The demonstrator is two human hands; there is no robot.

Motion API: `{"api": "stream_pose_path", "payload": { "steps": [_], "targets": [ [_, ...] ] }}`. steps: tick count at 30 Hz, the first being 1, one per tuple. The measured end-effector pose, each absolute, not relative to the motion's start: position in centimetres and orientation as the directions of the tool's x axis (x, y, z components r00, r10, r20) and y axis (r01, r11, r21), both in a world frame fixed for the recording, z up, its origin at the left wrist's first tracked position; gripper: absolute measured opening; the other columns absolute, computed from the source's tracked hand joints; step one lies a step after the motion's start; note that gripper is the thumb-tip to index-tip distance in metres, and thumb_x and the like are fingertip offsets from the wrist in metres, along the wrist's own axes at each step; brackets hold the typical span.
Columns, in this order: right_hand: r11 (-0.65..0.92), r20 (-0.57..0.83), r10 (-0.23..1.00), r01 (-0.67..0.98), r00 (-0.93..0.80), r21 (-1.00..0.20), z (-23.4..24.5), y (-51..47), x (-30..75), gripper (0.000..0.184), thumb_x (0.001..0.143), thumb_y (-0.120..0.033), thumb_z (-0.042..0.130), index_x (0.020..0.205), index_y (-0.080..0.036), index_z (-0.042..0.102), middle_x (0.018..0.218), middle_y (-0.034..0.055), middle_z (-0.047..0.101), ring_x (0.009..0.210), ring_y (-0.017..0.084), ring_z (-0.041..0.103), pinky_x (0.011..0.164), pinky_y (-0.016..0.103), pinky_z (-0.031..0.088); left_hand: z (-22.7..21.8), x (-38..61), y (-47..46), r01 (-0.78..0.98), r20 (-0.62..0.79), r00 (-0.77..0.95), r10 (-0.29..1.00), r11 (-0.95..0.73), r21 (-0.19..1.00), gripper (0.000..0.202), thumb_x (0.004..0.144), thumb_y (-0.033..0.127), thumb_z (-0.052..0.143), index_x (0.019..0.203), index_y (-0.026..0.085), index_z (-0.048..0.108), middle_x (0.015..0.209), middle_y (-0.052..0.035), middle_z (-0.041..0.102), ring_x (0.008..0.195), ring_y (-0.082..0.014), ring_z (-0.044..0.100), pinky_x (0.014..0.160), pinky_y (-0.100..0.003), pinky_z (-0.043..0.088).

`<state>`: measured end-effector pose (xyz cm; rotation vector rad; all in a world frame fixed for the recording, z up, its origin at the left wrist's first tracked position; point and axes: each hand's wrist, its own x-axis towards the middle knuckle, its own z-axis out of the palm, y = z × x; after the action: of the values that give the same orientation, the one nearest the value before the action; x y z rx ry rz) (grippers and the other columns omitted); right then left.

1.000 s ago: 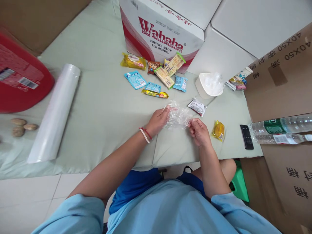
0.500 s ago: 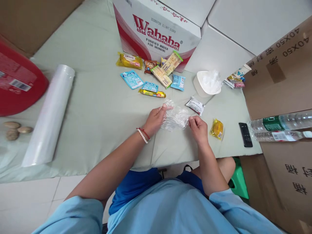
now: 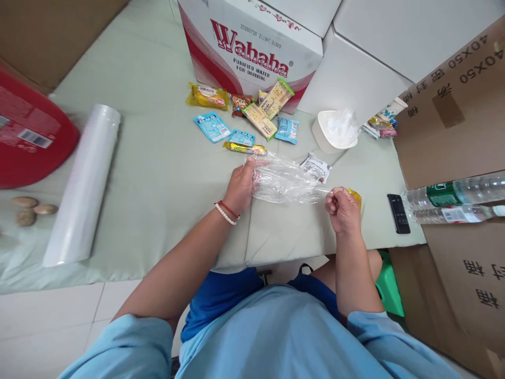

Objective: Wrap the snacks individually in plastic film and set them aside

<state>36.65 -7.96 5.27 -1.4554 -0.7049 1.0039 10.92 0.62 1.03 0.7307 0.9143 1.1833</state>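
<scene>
A clear plastic bag is stretched between both hands above the pale green table. My left hand, with bead bracelets at the wrist, grips the bag's left end. My right hand pinches its right end in a closed fist. Behind the bag lie a white snack packet and a long yellow candy bar. A yellow wrapped snack is partly hidden behind my right hand.
Several snack packets lie before a Wahaha water carton. A white bowl holds plastic. A film roll and red lid lie left. A black remote, water bottles and cardboard boxes are right.
My hands have moved apart, the right one going rightward, so the crumpled bag is now pulled out long between them. The view shifted slightly.
</scene>
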Motion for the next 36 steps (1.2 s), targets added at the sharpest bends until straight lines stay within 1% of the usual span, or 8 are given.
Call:
{"api": "stream_pose_path", "payload": {
  "steps": [6, 10, 13, 18, 21, 24, 30, 36],
  "targets": [
    [-0.098, -0.200, 0.883, -0.251, 0.424, -0.963, 5.2, -8.5, 39.0, 0.033, 0.069, -0.033, 0.092, 0.068, -0.022, 0.061, 0.079, -0.0012, 0.071, 0.064, 0.009, 0.062, 0.056, 0.020, 0.054, 1.0, 10.7, 0.9, -0.462, -0.249, 0.091, 0.964, 0.262, 0.847, 0.068, 0.083, 0.081, 0.070, 0.098, 0.014, 0.075, 0.057, 0.0077, 0.030, 0.046, -0.0087, 0.023, 0.044, -0.026, 0.015],
    [-0.167, -0.291, 0.912, -0.385, 0.291, -0.908, 4.8, -8.7, 37.3, 0.050, 0.072, -0.068, 0.088, 0.093, -0.027, 0.071, 0.103, 0.0037, 0.080, 0.096, 0.022, 0.076, 0.080, 0.039, 0.067, 1.1, 11.0, 0.7, -0.437, -0.226, 0.075, 0.971, 0.236, 0.868, 0.068, 0.084, 0.081, 0.068, 0.099, 0.015, 0.074, 0.056, 0.0074, 0.033, 0.046, -0.0092, 0.026, 0.044, -0.027, 0.017],
    [-0.247, -0.321, 0.933, -0.358, 0.165, -0.901, 4.3, -8.7, 35.1, 0.059, 0.067, -0.061, 0.096, 0.112, -0.030, 0.071, 0.097, 0.0003, 0.080, 0.091, 0.020, 0.076, 0.080, 0.037, 0.067, 1.1, 10.9, 0.7, -0.434, -0.201, 0.080, 0.976, 0.216, 0.875, 0.067, 0.087, 0.081, 0.065, 0.099, 0.016, 0.074, 0.055, 0.0083, 0.029, 0.045, -0.0093, 0.025, 0.044, -0.026, 0.018],
    [-0.340, -0.381, 0.910, -0.231, 0.162, -0.912, 4.5, -8.5, 35.5, 0.042, 0.065, -0.044, 0.101, 0.087, -0.023, 0.072, 0.066, -0.0057, 0.065, 0.048, 0.005, 0.046, 0.052, 0.022, 0.052, 1.0, 10.2, 1.2, -0.414, -0.187, 0.039, 0.982, 0.187, 0.891, 0.071, 0.089, 0.085, 0.059, 0.101, 0.017, 0.074, 0.056, 0.0071, 0.030, 0.046, -0.0096, 0.028, 0.043, -0.025, 0.020],
    [-0.390, -0.415, 0.892, -0.158, 0.179, -0.907, 5.1, -8.5, 37.7, 0.043, 0.064, -0.048, 0.100, 0.083, -0.023, 0.071, 0.059, -0.0070, 0.058, 0.043, 0.003, 0.033, 0.043, 0.020, 0.039, 0.9, 9.9, 1.3, -0.322, -0.188, 0.021, 0.982, 0.185, 0.929, 0.067, 0.089, 0.081, 0.061, 0.097, 0.017, 0.074, 0.059, 0.0055, 0.036, 0.048, -0.0098, 0.032, 0.043, -0.024, 0.021],
    [-0.385, -0.388, 0.891, -0.063, 0.236, -0.921, 5.4, -8.8, 39.6, 0.043, 0.062, -0.049, 0.100, 0.082, -0.022, 0.072, 0.060, -0.0049, 0.060, 0.046, 0.005, 0.037, 0.043, 0.021, 0.032, 0.7, 9.9, 1.2, -0.246, -0.181, 0.096, 0.979, 0.200, 0.948, 0.056, 0.088, 0.072, 0.069, 0.096, 0.016, 0.073, 0.060, 0.0050, 0.041, 0.051, -0.0093, 0.036, 0.046, -0.022, 0.025],
    [-0.165, -0.103, 0.951, 0.198, 0.290, -0.966, 5.3, -9.5, 40.6, 0.030, 0.071, -0.048, 0.094, 0.087, -0.026, 0.080, 0.081, -0.0007, 0.071, 0.072, 0.015, 0.059, 0.066, 0.029, 0.051, 1.2, 9.6, 1.3, -0.289, -0.201, 0.196, 0.960, 0.252, 0.924, 0.059, 0.085, 0.072, 0.070, 0.104, 0.016, 0.073, 0.076, -0.0025, 0.061, 0.060, -0.0123, 0.052, 0.046, -0.021, 0.035],
    [0.026, 0.051, 0.995, 0.287, 0.082, -0.958, 7.4, -10.1, 39.0, 0.015, 0.086, -0.044, 0.083, 0.086, -0.029, 0.080, 0.108, 0.0050, 0.078, 0.112, 0.026, 0.069, 0.102, 0.046, 0.052, 1.4, 9.2, 1.7, -0.297, -0.314, 0.164, 0.935, 0.350, 0.888, 0.068, 0.087, 0.082, 0.061, 0.084, 0.015, 0.070, 0.066, -0.0039, 0.059, 0.051, -0.0116, 0.047, 0.042, -0.023, 0.032]
  ]
}}
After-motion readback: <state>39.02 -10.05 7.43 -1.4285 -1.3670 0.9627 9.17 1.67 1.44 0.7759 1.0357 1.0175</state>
